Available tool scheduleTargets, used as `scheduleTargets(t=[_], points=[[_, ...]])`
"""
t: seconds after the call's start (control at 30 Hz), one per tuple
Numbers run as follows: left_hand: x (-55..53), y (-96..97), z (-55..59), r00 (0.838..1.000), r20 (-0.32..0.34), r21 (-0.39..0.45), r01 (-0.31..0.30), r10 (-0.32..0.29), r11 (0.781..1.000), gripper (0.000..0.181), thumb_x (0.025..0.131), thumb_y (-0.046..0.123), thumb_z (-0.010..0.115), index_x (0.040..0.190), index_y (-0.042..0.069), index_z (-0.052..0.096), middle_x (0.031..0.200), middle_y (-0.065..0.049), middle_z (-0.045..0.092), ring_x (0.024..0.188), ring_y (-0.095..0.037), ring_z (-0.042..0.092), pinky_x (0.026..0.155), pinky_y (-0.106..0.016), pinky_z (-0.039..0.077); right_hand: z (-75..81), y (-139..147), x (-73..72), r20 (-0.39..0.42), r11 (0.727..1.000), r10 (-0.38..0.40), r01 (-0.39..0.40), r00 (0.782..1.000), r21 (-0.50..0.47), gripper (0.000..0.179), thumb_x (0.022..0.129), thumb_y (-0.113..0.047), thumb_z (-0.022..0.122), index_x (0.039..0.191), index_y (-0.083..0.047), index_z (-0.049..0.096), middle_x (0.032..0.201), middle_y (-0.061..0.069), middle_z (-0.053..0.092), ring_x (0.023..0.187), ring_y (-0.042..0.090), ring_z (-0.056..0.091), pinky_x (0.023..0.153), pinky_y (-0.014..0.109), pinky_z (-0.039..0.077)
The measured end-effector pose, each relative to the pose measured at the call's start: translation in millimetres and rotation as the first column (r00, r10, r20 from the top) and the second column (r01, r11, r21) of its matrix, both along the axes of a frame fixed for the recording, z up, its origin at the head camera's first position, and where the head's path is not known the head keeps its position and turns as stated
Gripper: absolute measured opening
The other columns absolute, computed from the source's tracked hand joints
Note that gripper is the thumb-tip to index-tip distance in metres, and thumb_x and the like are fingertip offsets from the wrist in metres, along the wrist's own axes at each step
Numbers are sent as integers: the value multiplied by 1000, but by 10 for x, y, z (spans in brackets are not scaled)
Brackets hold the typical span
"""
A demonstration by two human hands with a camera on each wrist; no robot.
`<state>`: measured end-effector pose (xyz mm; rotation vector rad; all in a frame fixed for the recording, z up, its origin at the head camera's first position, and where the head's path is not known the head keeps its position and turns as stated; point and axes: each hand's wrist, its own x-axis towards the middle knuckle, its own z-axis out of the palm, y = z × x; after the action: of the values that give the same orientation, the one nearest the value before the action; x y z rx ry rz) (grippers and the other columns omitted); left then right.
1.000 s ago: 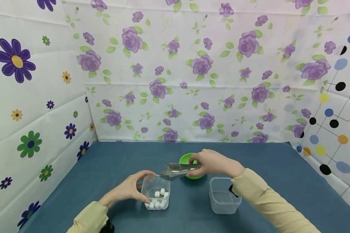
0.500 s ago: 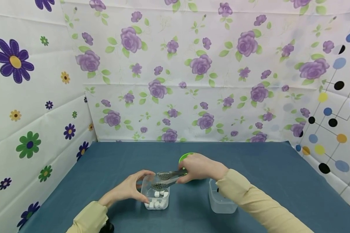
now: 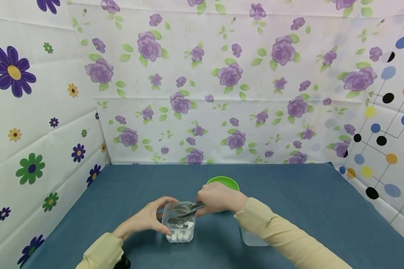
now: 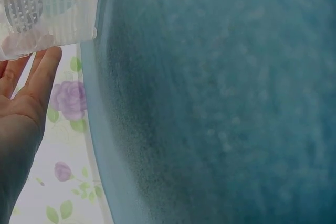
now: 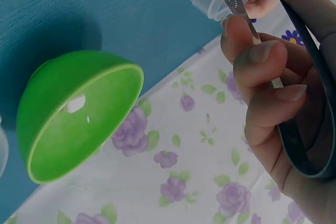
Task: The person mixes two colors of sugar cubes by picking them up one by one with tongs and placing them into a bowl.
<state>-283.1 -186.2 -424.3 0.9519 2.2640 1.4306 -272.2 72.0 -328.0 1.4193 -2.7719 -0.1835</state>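
My left hand (image 3: 146, 217) grips the left side of a clear plastic container (image 3: 193, 228), thumb at the front and fingers at the back. Several small white, marshmallow-like pieces (image 3: 180, 237) lie inside it. My right hand (image 3: 219, 197) holds metal tongs (image 3: 187, 207), their perforated heads spread apart and reaching down into the container over the white pieces. Whether the heads touch a piece cannot be made out. Through the container wall, one perforated head (image 4: 23, 3) shows in the left wrist view.
A green bowl (image 3: 225, 181) stands behind my right hand; the right wrist view shows a white piece (image 5: 75, 103) inside it. A second clear container (image 3: 254, 240) is partly hidden under my right forearm. Patterned cloth walls (image 3: 229, 123) bound the blue tabletop (image 3: 148, 179).
My right hand has moved left with the tongs, from in front of the green bowl to the container, and the tong heads have lowered into it. My left hand has stayed in place.
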Motion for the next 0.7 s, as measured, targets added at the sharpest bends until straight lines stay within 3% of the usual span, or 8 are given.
scheduleTargets(t=[0.7], points=[[-5, -5, 4, 1000, -4, 7, 20, -20, 1000, 70, 74, 12, 77, 133, 10, 39, 132, -9, 37, 122, -35, 32, 88, -52, 39, -36, -170, -10, -70, 997, -6, 11, 998, 76, 28, 75, -44, 71, 61, -21, 61, 51, -11, 43, 44, 5, 40, 41, 21, 31]])
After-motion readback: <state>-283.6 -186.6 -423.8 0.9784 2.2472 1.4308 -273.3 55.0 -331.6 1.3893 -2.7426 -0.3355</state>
